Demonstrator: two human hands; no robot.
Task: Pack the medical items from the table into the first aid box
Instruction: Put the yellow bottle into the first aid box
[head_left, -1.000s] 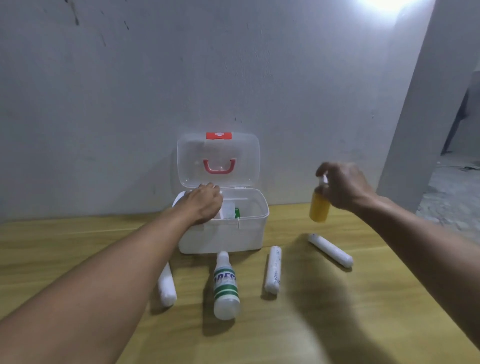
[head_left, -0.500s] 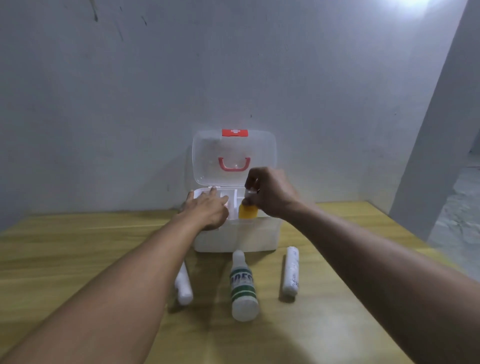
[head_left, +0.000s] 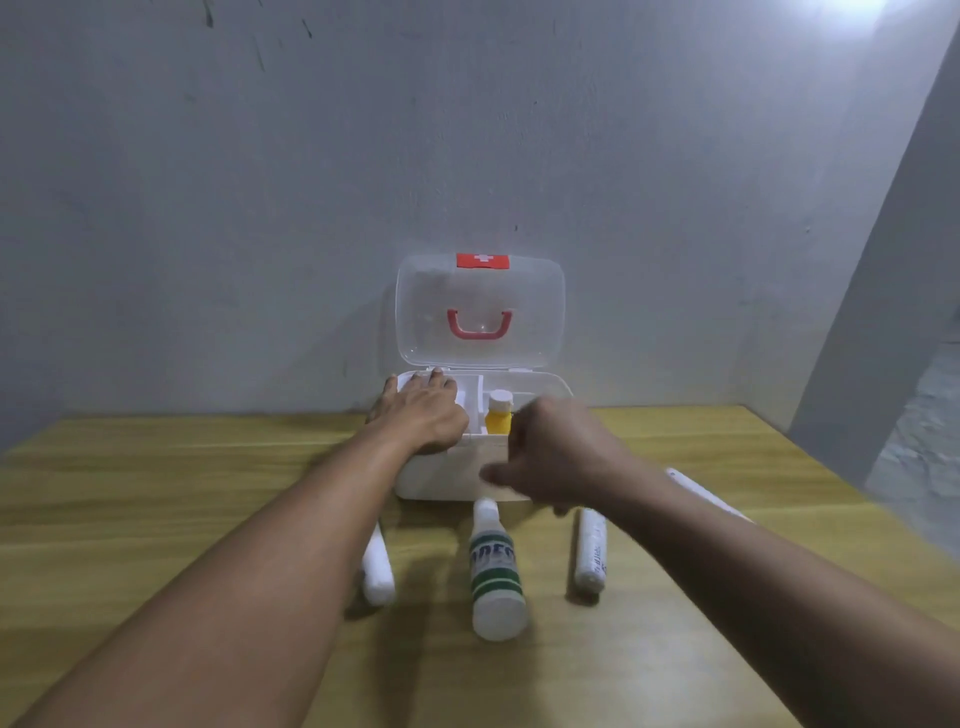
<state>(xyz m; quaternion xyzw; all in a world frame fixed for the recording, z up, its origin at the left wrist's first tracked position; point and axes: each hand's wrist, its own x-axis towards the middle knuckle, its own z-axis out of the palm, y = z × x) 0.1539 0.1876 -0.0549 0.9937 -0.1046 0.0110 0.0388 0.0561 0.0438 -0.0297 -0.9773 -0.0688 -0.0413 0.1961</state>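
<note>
Grey plaster wall (head_left: 260, 208) rose behind a yellowish wooden tabletop (head_left: 156, 493), with a pale pillar (head_left: 893, 312) at the right edge.

Head view: the first aid box (head_left: 447, 478) stood at the back of the tabletop, touching or nearly touching the wall, its clear lid (head_left: 480, 312) raised upright, showing a red handle (head_left: 479, 326) and a red cross label (head_left: 482, 261). Inside, upright in the middle compartment, stood a yellow bottle (head_left: 498, 415) with a white cap. On the tabletop in front of the box lay three items, each pointing toward the box: a white roll (head_left: 377, 571) partly hidden by the left forearm, a white bottle with green bands (head_left: 494, 577) just before the box's front wall, and a wrapped roll (head_left: 590, 556) to its right. Another white tube (head_left: 701, 493) lay farther right, mostly covered by the right forearm.

The left hand (head_left: 421, 410) lay palm down over the box's left rim, fingers spread flat, its grip released and holding nothing. The right hand (head_left: 550, 457) hovered before the box's front wall, blocking part of it, blurred, fingers loosely curled and pointing leftward; its grip looked empty, apart from the yellow bottle.
</note>
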